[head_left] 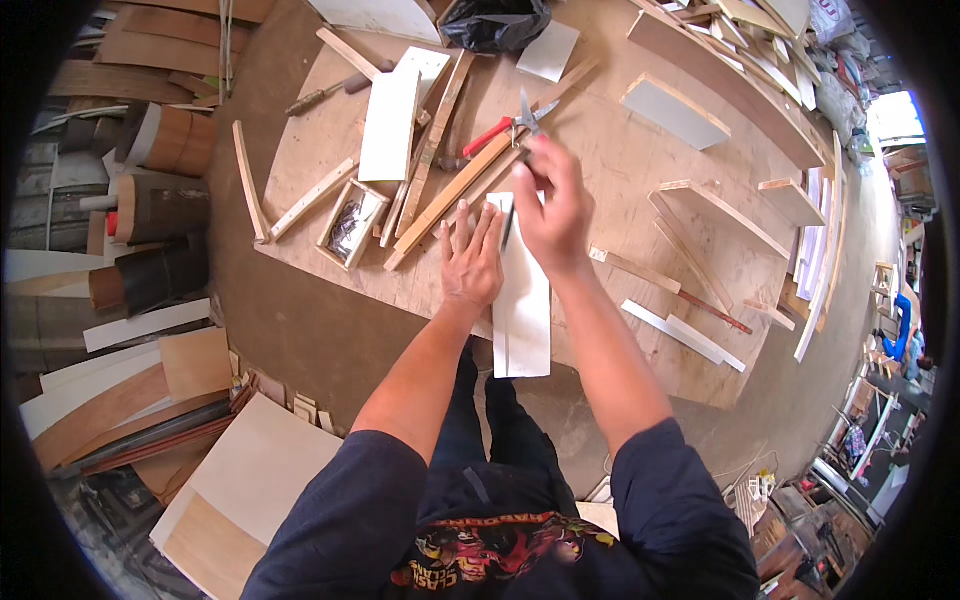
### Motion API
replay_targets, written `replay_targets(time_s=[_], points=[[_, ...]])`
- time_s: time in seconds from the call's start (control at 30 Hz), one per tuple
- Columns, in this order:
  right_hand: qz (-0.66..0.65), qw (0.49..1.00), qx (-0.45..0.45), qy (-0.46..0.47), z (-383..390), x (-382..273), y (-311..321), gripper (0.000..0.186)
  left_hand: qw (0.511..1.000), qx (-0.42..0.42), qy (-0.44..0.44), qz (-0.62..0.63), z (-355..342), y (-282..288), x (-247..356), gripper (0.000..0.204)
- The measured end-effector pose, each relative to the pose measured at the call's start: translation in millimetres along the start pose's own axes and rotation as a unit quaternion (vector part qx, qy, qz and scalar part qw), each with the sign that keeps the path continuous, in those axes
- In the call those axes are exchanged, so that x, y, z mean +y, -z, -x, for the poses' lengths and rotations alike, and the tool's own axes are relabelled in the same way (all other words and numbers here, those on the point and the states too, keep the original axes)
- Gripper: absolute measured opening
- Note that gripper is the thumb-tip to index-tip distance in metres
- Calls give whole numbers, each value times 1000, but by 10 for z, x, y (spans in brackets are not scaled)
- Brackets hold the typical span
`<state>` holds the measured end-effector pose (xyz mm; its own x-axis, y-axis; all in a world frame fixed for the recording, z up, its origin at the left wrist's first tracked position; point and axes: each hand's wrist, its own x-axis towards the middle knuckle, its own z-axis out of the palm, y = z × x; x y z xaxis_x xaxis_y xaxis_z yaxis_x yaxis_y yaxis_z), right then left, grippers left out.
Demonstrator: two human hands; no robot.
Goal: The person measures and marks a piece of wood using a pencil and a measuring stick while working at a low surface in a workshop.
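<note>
A narrow white board (522, 320) lies lengthwise in front of me, its near end sticking out past the table's front edge. A thin line runs along it. My left hand (472, 258) rests flat on the board's left side near the far end, fingers stretched out. My right hand (556, 205) is above the board's right side, fingers curled and slightly blurred. A thin dark strip (508, 228) shows just below its thumb; whether it is gripped is unclear. Just beyond are snips with red handles (488, 137), their blades (526, 108) apart, lying across wooden strips (450, 205).
The wooden table (590, 170) carries a small box of nails or screws (352, 225), a white panel (390, 125), a black plastic bag (495, 22) and a screwdriver-like tool (315, 98). Cut boards (715, 215) lie to the right. Stacked panels (270, 470) stand at lower left.
</note>
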<state>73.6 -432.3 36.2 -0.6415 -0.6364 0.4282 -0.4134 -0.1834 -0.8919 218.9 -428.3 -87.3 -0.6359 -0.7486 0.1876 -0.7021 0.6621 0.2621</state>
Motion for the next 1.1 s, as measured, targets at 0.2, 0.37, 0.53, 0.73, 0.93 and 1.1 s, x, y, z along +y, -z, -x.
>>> replay_targets(time_s=[0.2, 0.37, 0.53, 0.73, 0.93, 1.1], points=[[-77, 975, -65, -199, 1100, 338, 503, 22, 1000, -3, -11, -3, 23, -37, -62, 54], [-159, 941, -64, -291, 1351, 495, 485, 24, 1000, -17, -15, -7, 8, -26, -41, 55], [-134, 961, -11, -242, 1152, 567, 196, 12, 1000, -21, -6, 10, 6, -32, -30, 55], [200, 976, -83, -35, 959, 713, 34, 12, 1000, -27, 2, 0, 34, -74, -63, 52], [268, 957, -102, -44, 1072, 779, -59, 14, 998, -44, 30, 24, 28, -134, -71, 49], [240, 967, -82, -36, 1103, 826, -95, 11, 998, -42, 31, 46, 38, -122, -88, 48]])
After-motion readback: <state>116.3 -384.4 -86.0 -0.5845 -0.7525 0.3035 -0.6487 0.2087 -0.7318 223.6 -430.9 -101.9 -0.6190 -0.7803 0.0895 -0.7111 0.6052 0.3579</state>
